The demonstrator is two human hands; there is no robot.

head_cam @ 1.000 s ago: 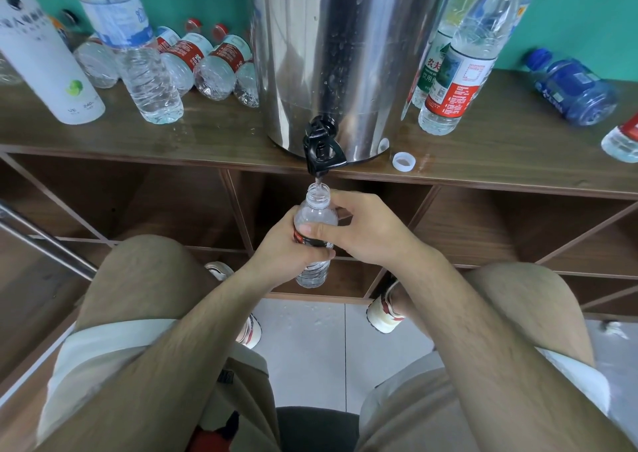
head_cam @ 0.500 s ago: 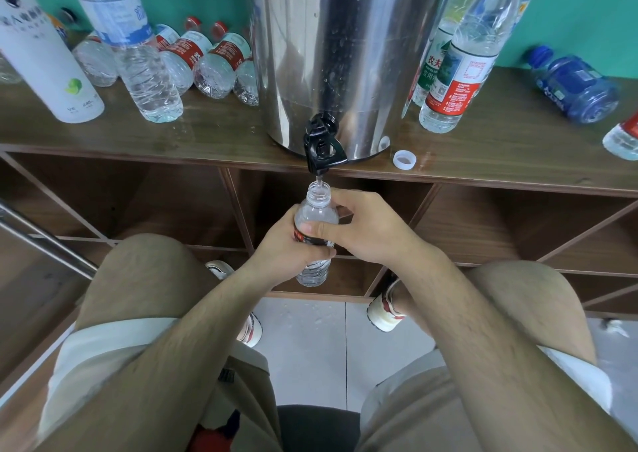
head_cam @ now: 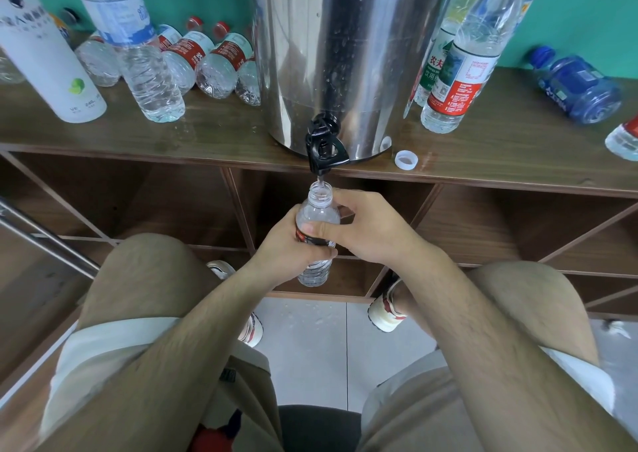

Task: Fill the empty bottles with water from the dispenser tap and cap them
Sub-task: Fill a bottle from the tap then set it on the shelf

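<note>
A small clear bottle (head_cam: 317, 210) with a red label stands upright and uncapped right under the black tap (head_cam: 324, 149) of the steel dispenser (head_cam: 345, 48). A thin stream of water runs from the tap into its mouth. My left hand (head_cam: 286, 248) grips the bottle's middle from the left. My right hand (head_cam: 366, 227) holds it from the right, thumb across the label and fingers round the neck. A white cap (head_cam: 406, 149) lies open side up on the shelf (head_cam: 207, 134), right of the dispenser.
Several capped red-label bottles (head_cam: 214, 61) lie at the back left beside a tall clear bottle (head_cam: 138, 48) and a white bottle (head_cam: 45, 51). Tall bottles (head_cam: 466, 58) stand right of the dispenser, and a blue bottle (head_cam: 576, 85) lies far right. Open cubbies sit below the shelf.
Both hands and the bottle stay put under the tap while water keeps running in. Nothing else has visibly moved.
</note>
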